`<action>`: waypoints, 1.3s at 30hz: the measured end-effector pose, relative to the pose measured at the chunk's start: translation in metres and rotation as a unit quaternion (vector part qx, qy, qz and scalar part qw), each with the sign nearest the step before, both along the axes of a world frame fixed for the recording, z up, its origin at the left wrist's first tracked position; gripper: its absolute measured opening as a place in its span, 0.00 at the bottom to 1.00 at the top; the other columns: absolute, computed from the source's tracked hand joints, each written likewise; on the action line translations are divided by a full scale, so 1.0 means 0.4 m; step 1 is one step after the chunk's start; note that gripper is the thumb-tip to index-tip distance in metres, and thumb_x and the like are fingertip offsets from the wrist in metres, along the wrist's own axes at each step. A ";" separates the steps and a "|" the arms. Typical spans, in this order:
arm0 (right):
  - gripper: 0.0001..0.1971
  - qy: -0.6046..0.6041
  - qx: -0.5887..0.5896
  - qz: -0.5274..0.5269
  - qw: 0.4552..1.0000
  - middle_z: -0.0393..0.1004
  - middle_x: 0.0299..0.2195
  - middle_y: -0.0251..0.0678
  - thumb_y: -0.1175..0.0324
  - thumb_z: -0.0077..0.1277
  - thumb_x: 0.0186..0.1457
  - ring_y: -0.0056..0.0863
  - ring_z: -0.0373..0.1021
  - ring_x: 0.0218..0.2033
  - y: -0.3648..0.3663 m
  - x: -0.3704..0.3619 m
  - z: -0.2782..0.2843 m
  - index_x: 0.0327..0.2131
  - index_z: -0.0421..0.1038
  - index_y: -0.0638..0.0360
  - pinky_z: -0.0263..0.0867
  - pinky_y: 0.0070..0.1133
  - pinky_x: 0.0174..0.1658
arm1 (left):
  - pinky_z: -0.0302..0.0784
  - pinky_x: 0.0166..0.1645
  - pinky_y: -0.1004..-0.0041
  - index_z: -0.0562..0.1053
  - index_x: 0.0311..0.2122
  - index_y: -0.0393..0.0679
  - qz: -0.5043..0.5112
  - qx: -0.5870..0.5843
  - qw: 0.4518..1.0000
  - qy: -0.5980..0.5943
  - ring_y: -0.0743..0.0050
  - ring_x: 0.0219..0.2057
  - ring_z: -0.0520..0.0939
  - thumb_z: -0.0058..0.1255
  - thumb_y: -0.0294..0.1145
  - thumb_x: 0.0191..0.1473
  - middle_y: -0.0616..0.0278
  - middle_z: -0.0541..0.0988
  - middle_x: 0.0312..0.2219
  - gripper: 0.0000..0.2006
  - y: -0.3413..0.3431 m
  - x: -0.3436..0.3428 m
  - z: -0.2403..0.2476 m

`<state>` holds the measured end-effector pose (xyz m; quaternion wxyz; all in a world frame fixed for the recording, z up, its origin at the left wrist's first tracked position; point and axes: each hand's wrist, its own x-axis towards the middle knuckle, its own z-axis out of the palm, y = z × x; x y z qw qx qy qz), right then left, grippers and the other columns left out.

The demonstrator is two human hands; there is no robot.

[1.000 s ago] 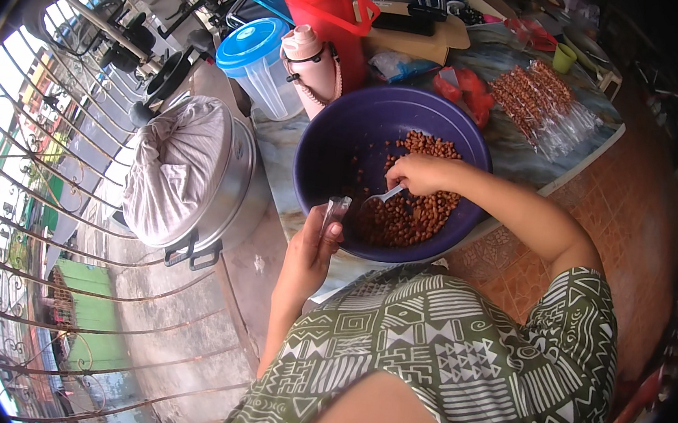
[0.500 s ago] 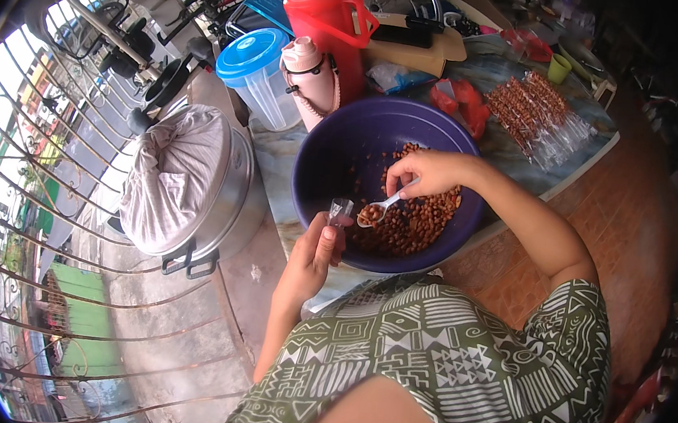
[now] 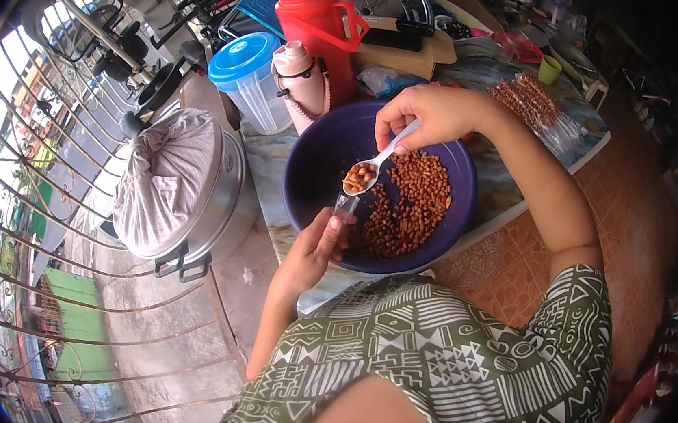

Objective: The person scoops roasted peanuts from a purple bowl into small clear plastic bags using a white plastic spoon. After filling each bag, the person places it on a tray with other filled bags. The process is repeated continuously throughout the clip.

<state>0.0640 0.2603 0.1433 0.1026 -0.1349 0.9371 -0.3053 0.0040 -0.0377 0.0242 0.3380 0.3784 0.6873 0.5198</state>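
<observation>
My right hand (image 3: pixel 430 114) pinches the handle of a white plastic spoon (image 3: pixel 392 150), tilted down to the left. Several brown peanuts (image 3: pixel 359 177) lie in its bowl. Just beneath the spoon's tip is the mouth of a small clear plastic bag (image 3: pixel 346 204), gripped between the thumb and fingers of my left hand (image 3: pixel 321 246). Both hands are over the near left part of a purple basin (image 3: pixel 305 151). Loose peanuts (image 3: pixel 412 210) cover much of the basin's bottom, mostly on its right side.
Behind the basin stand a pink bottle (image 3: pixel 296 85), a red thermos jug (image 3: pixel 312 29) and a blue-lidded clear container (image 3: pixel 247 64). Packed strips of peanuts (image 3: pixel 529 103) lie at the table's right. A cloth-covered metal pot (image 3: pixel 226 192) stands at the left.
My right hand has lifted the loaded spoon up from the peanuts and brought it over the bag's mouth. My left hand still holds the bag in nearly the same place.
</observation>
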 end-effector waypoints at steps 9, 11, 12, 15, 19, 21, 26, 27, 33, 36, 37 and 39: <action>0.11 0.021 0.055 0.028 0.998 0.74 0.21 0.30 0.70 0.60 0.47 0.21 0.69 0.23 -0.005 -0.031 0.004 0.37 0.79 0.56 0.61 0.25 0.27 | 0.68 0.32 0.80 0.70 0.50 0.38 -0.014 0.017 1.000 -0.022 0.81 0.26 0.70 0.31 0.59 0.68 0.66 0.70 0.27 0.30 0.012 -0.001 -0.011; 0.10 0.026 0.058 0.030 0.998 0.74 0.21 0.30 0.70 0.60 0.47 0.22 0.69 0.23 -0.009 -0.034 0.001 0.36 0.79 0.56 0.61 0.25 0.27 | 0.68 0.31 0.80 0.69 0.51 0.38 -0.018 0.016 0.999 -0.026 0.81 0.25 0.70 0.31 0.59 0.68 0.66 0.69 0.26 0.30 0.016 -0.005 -0.013; 0.10 0.028 0.058 0.030 0.997 0.74 0.21 0.30 0.71 0.60 0.47 0.22 0.69 0.23 -0.013 -0.036 0.000 0.36 0.79 0.56 0.61 0.25 0.27 | 0.68 0.31 0.80 0.69 0.51 0.38 -0.018 0.018 0.999 -0.028 0.81 0.25 0.70 0.31 0.59 0.68 0.67 0.69 0.26 0.30 0.016 -0.004 -0.015; 0.11 0.041 0.065 0.030 0.997 0.75 0.21 0.30 0.71 0.60 0.46 0.22 0.70 0.23 -0.016 -0.044 -0.001 0.36 0.79 0.56 0.61 0.25 0.27 | 0.68 0.30 0.80 0.69 0.51 0.37 -0.018 0.020 0.999 -0.038 0.81 0.25 0.69 0.31 0.59 0.68 0.66 0.69 0.26 0.30 0.018 -0.005 -0.018; 0.12 0.032 0.057 0.023 0.998 0.75 0.21 0.30 0.70 0.61 0.46 0.21 0.69 0.23 -0.003 -0.046 0.006 0.37 0.79 0.56 0.61 0.25 0.27 | 0.68 0.30 0.79 0.70 0.51 0.38 -0.011 0.018 0.997 -0.071 0.79 0.25 0.69 0.31 0.60 0.67 0.66 0.69 0.26 0.31 0.020 -0.009 -0.018; 0.12 0.014 0.038 0.021 0.999 0.75 0.21 0.30 0.70 0.61 0.46 0.21 0.69 0.23 0.006 -0.048 0.000 0.38 0.79 0.56 0.61 0.25 0.27 | 0.68 0.30 0.79 0.70 0.51 0.38 -0.008 0.017 0.996 -0.086 0.79 0.25 0.70 0.32 0.61 0.67 0.66 0.69 0.27 0.31 0.021 -0.012 -0.019; 0.12 0.011 0.012 0.035 0.999 0.75 0.20 0.29 0.71 0.61 0.47 0.21 0.69 0.23 0.031 -0.063 -0.032 0.38 0.79 0.56 0.61 0.24 0.27 | 0.68 0.30 0.79 0.70 0.50 0.38 -0.018 0.016 0.994 -0.108 0.79 0.25 0.70 0.32 0.62 0.66 0.66 0.69 0.27 0.32 0.026 -0.024 -0.020; 0.12 0.022 0.014 0.043 0.999 0.75 0.20 0.30 0.71 0.61 0.47 0.21 0.69 0.23 0.030 -0.066 -0.036 0.38 0.79 0.56 0.61 0.24 0.27 | 0.68 0.30 0.79 0.70 0.50 0.38 -0.021 0.016 0.994 -0.110 0.79 0.25 0.70 0.32 0.62 0.66 0.66 0.69 0.27 0.32 0.028 -0.026 -0.022; 0.11 0.006 0.038 0.037 0.999 0.77 0.26 0.33 0.73 0.61 0.45 0.26 0.72 0.29 -0.003 -0.073 -0.006 0.36 0.80 0.57 0.65 0.25 0.34 | 0.68 0.29 0.79 0.70 0.50 0.38 -0.023 0.022 0.994 -0.106 0.80 0.25 0.70 0.31 0.61 0.67 0.66 0.69 0.26 0.31 0.042 -0.024 -0.025; 0.11 0.018 0.076 0.016 0.997 0.78 0.30 0.36 0.73 0.62 0.44 0.30 0.74 0.34 -0.020 -0.069 0.017 0.36 0.81 0.57 0.68 0.27 0.38 | 0.67 0.29 0.79 0.70 0.50 0.38 -0.025 0.039 0.993 -0.109 0.80 0.24 0.70 0.31 0.60 0.67 0.67 0.69 0.26 0.31 0.047 -0.023 -0.035; 0.12 0.023 0.090 0.007 0.996 0.78 0.31 0.36 0.73 0.62 0.44 0.31 0.74 0.35 -0.025 -0.066 0.023 0.36 0.81 0.57 0.68 0.28 0.39 | 0.67 0.29 0.80 0.70 0.50 0.38 -0.025 0.044 0.992 -0.112 0.80 0.24 0.70 0.31 0.60 0.67 0.67 0.69 0.26 0.31 0.050 -0.022 -0.038; 0.11 0.035 0.092 0.011 0.995 0.78 0.32 0.36 0.74 0.62 0.44 0.33 0.75 0.35 -0.031 -0.062 0.026 0.36 0.81 0.57 0.69 0.28 0.40 | 0.67 0.29 0.80 0.70 0.49 0.39 -0.022 0.049 0.992 -0.112 0.81 0.24 0.69 0.31 0.60 0.67 0.68 0.69 0.26 0.30 0.050 -0.020 -0.036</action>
